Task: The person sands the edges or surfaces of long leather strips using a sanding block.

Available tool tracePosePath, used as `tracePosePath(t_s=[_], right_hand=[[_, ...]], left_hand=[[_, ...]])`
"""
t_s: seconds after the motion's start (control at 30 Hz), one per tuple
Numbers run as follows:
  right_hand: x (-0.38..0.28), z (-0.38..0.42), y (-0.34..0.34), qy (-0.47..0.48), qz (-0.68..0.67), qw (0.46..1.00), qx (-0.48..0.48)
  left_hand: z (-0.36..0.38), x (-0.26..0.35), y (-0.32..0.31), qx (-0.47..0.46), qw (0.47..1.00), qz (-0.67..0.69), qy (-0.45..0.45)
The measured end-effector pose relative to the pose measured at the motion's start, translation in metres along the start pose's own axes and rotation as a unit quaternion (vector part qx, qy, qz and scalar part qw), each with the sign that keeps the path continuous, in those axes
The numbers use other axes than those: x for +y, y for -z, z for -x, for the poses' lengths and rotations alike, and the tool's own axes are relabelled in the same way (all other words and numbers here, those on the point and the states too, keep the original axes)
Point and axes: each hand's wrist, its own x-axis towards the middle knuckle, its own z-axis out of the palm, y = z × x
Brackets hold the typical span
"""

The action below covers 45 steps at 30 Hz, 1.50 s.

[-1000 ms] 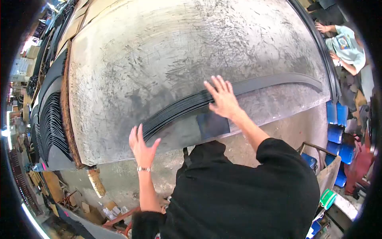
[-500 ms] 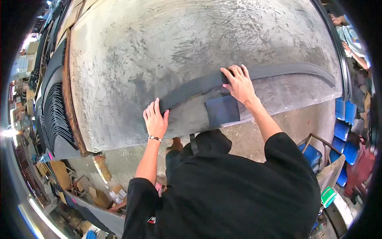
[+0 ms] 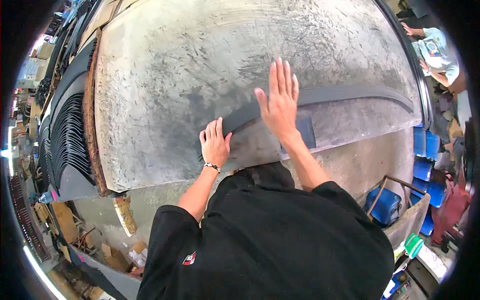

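A long, dark, curved bundle of strips [image 3: 350,94] lies across the grey worktable [image 3: 165,55], arching from left of centre to the right edge. My left hand [image 3: 215,145] rests at its left end, fingers curled over the strips with the thumb on the near side. Over the middle of the bundle is my right hand [image 3: 281,102], flat, with fingers stretched out and nothing held. Beside my right wrist a dark rectangular piece [image 3: 305,134] lies near the table's front edge, partly covered by the forearm.
Many dark curved pieces [image 3: 72,132] are stacked at the left beyond a brown edge. Blue containers [image 3: 384,206] stand at the right below the table. Another person [image 3: 437,55] is at the upper right. Cardboard boxes [image 3: 116,257] lie at the lower left.
My right hand has opened from its grip on the strips and flattened, shifting left. My left hand stays at the left end. The view has shifted slightly.
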Motion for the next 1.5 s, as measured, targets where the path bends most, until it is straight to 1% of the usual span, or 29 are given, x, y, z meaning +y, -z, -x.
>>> tracePosePath(t_s=[0.03,0.13,0.2,0.23,0.27,0.37,0.4,0.5,0.53,0.63,0.7,0.73,0.83,0.9,0.97,1.07,1.2,1.27,1.33,1.43,1.5], right_hand=[[-0.016,-0.015,-0.014,-0.001,-0.010,0.999,0.043],[-0.045,-0.025,-0.070,0.011,-0.001,0.999,0.050],[-0.023,0.024,-0.136,0.006,0.078,0.993,-0.090],[-0.014,0.042,-0.156,0.005,0.119,0.981,-0.156],[-0.014,0.043,-0.157,0.014,0.098,0.989,-0.112],[-0.013,0.043,-0.157,0.011,0.134,0.980,-0.145],[-0.010,0.044,-0.159,0.011,0.135,0.981,-0.142],[-0.011,0.044,-0.157,0.008,0.143,0.977,-0.157],[-0.012,0.044,-0.157,0.001,0.140,0.977,-0.163],[-0.011,0.040,-0.156,-0.017,0.115,0.979,-0.168],[-0.010,0.040,-0.147,-0.025,0.072,0.983,-0.166],[-0.011,0.042,-0.137,-0.041,0.050,0.988,-0.142],[0.002,0.062,-0.078,-0.058,-0.016,0.995,-0.078],[0.010,0.095,-0.023,-0.062,0.064,0.990,-0.114],[0.026,0.134,0.020,-0.029,0.157,0.966,-0.204],[0.045,0.192,0.053,-0.017,0.202,0.923,-0.326],[0.052,0.199,0.048,-0.023,0.240,0.914,-0.325],[0.063,0.196,0.051,-0.006,0.245,0.901,-0.358],[0.077,0.191,0.062,0.021,0.252,0.891,-0.377],[0.093,0.179,0.072,0.095,0.286,0.883,-0.361],[0.094,0.171,0.083,0.073,0.235,0.903,-0.352]], left_hand=[[-0.002,-0.001,0.000,0.009,1.000,0.003,0.000],[0.000,0.000,-0.003,0.016,1.000,0.011,0.003],[0.000,0.001,0.002,0.003,1.000,0.003,0.010],[0.000,0.002,0.002,0.000,1.000,0.001,0.013],[0.001,0.001,-0.002,0.010,1.000,0.004,0.013],[-0.001,-0.001,0.006,-0.006,0.997,0.066,0.029],[-0.002,-0.006,0.006,-0.018,0.995,0.097,0.033],[0.000,-0.023,0.034,-0.021,0.997,0.047,0.055],[0.005,-0.033,0.029,-0.039,0.997,0.059,0.035],[0.013,-0.044,0.011,-0.024,0.996,0.085,-0.001],[0.017,-0.044,0.006,-0.014,0.995,0.103,0.000],[0.015,-0.045,0.006,-0.010,0.995,0.104,0.000],[0.014,-0.046,0.011,-0.020,0.995,0.099,0.009],[0.014,-0.043,0.012,-0.027,0.995,0.094,0.015],[0.015,-0.044,0.006,-0.011,0.995,0.093,0.014],[0.017,-0.045,0.005,-0.004,0.996,0.093,0.013],[0.017,-0.046,0.004,0.000,0.994,0.105,0.015],[0.018,-0.047,0.002,0.001,0.995,0.099,0.011],[0.017,-0.047,0.002,-0.007,0.995,0.102,0.011],[0.015,-0.045,0.007,-0.024,0.996,0.085,0.006],[0.019,-0.041,0.004,-0.019,0.998,0.065,-0.006]])
